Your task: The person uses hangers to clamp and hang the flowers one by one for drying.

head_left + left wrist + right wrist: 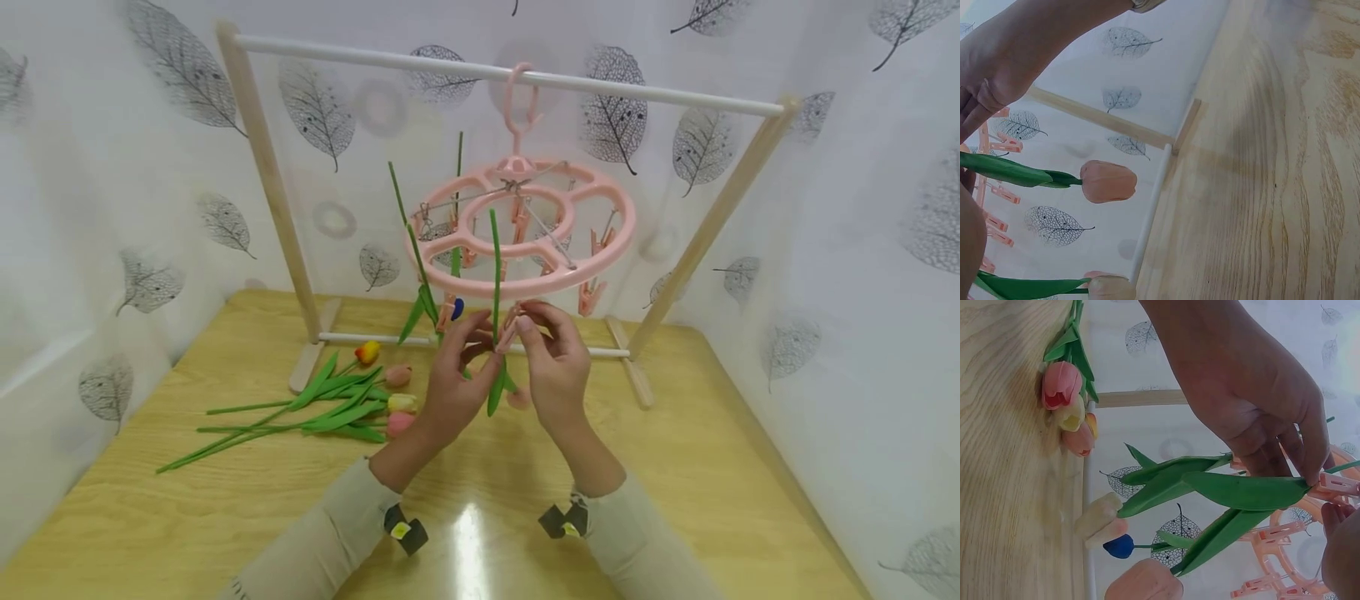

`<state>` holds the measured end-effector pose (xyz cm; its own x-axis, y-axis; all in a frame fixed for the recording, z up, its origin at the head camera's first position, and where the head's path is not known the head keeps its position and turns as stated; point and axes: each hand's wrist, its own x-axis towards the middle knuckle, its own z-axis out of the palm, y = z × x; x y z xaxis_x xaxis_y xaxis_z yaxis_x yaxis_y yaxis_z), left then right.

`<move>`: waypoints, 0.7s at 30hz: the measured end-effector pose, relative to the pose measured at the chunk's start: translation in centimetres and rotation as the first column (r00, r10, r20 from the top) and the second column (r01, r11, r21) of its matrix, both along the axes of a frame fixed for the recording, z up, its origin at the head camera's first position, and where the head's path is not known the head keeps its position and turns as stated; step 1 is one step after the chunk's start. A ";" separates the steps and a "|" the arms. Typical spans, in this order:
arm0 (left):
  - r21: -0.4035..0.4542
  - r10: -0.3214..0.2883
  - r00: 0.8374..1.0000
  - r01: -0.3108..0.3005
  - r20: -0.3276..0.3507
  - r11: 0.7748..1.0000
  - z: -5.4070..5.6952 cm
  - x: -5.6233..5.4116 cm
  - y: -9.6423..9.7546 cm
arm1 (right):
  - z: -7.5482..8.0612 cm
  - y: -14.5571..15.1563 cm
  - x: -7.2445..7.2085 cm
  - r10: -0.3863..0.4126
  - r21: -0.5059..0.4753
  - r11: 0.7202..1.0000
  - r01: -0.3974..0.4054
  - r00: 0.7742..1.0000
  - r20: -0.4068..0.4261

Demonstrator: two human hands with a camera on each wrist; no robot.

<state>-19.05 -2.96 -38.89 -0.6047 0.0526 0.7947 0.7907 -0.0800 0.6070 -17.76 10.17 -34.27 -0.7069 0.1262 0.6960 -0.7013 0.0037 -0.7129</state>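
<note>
Left wrist: tulip (1107,181), hands (990,80) (969,244) partly off-frame

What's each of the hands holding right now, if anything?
Left hand: holding a green tulip stem.
Right hand: pinching a pink clip.

A rack (390,59) stands toward the far edge of the wooden table (712,517), its left post (270,183) near the far left corner, its right post (708,233) near the far right. A white top rail (675,96) and white lower rail (607,352) join them. Pale sheeting (885,350) (printed with dark, netted leaves) rises beyond the far, left and right edges.
</note>
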 end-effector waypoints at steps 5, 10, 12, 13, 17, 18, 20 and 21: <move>-0.011 -0.006 1.000 0.006 -0.010 1.000 -0.1 0.0 -0.1 | -0.3 0.2 -0.2 0.005 0.003 1.000 -0.005 1.000 -0.014; -0.015 -0.013 0.999 0.012 -0.045 1.000 -0.1 -0.1 -0.1 | -0.3 0.3 -0.2 0.003 0.013 1.000 -0.003 1.000 -0.009; -0.012 -0.028 0.998 0.027 -0.049 1.000 -0.3 -0.2 -0.1 | -0.3 0.2 -0.2 0.006 0.015 1.000 -0.006 1.000 -0.003; -0.011 -0.033 0.998 0.032 -0.049 0.999 -0.4 -0.3 -0.1 | -0.3 0.2 -0.2 0.010 0.015 1.000 -0.010 1.000 -0.003; -0.001 -0.048 0.998 0.048 -0.045 0.999 -0.5 -0.5 -0.1 | -0.4 0.2 -0.4 0.026 0.015 1.000 -0.026 1.000 0.000; 0.000 -0.046 0.998 0.047 -0.044 0.999 -0.5 -0.5 -0.1 | -0.4 0.2 -0.4 0.025 0.018 1.000 -0.025 1.000 -0.003; -0.002 -0.033 0.999 0.033 -0.043 0.999 -0.5 -0.6 -0.1 | -0.4 0.2 -0.5 0.025 0.021 0.999 -0.025 1.000 -0.010; -0.003 -0.026 0.999 0.026 -0.041 1.000 -0.5 -0.6 -0.1 | -0.4 0.2 -0.5 0.023 0.023 0.999 -0.022 1.000 -0.014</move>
